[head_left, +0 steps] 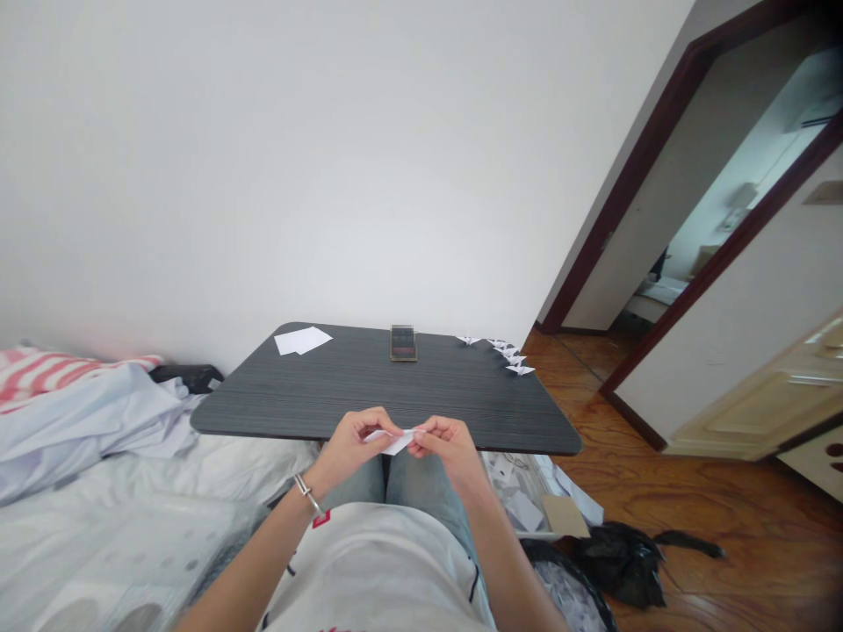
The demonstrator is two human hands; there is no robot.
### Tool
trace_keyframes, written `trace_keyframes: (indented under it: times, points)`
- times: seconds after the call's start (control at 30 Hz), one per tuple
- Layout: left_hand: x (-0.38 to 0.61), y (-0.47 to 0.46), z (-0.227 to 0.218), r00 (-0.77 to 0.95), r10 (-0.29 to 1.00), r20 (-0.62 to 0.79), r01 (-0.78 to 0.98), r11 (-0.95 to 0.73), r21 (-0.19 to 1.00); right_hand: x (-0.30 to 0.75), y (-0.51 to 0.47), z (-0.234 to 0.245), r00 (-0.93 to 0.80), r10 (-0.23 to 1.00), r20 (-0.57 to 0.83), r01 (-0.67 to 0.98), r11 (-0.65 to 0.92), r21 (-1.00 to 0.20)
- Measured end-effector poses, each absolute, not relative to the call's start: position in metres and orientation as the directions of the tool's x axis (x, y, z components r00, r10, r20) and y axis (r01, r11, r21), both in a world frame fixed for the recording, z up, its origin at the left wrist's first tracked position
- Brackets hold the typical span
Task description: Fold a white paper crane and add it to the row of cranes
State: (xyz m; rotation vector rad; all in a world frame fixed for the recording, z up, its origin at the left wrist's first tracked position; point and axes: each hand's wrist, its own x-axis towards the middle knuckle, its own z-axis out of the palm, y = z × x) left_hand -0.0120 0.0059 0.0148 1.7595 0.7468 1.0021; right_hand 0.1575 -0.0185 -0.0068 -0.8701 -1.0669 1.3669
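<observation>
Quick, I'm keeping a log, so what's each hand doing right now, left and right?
Left hand: closed, pinching one end of the folded white paper.
Right hand: closed, pinching its other end.

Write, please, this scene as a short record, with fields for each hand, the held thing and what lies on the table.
Left grip: thumb and fingers pinching the folded paper
Right grip: pinching the same paper's other end
Held thing: white, small, folded; exact shape unclear
Left wrist: silver-coloured bracelet
Table: dark top, rounded corners
Far left: overlapping white sheets
Far middle: dark rectangular device
Far right: several white folded paper shapes
</observation>
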Motion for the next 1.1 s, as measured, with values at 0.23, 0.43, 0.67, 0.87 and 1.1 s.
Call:
trace_keyframes:
  times: [0.23,0.43,0.67,0.87,1.1]
  points:
    - [-0.0086,0.0053,0.0142,0.425,0.868,0.256,0.024,-0.294,0.955,0.155,-0.0204,-0.0046,-0.058,0.993,0.104,-0.318,0.08,-0.945]
    - [-0.0084,0.0046,0.0114,0.38,0.898,0.221,0.011,-0.243,0.97,0.1526,-0.0208,-0.0044,-0.02,0.994,0.106,-0.334,0.094,-0.938]
    - [-0.0079,0.0054,0.0123,0.406,0.889,0.211,0.056,-0.255,0.965,0.1533,-0.0212,-0.0032,-0.056,0.994,0.094,-0.302,0.073,-0.95]
    - [-0.0047,0.0027,0.0125,0.438,0.877,0.196,0.079,-0.255,0.964,0.151,-0.0203,-0.0059,-0.091,0.993,0.068,-0.327,0.035,-0.944]
    - [-0.0038,0.0028,0.0123,0.448,0.867,0.216,0.044,-0.263,0.964,0.1499,-0.0205,-0.0078,-0.086,0.991,0.102,-0.329,0.068,-0.942]
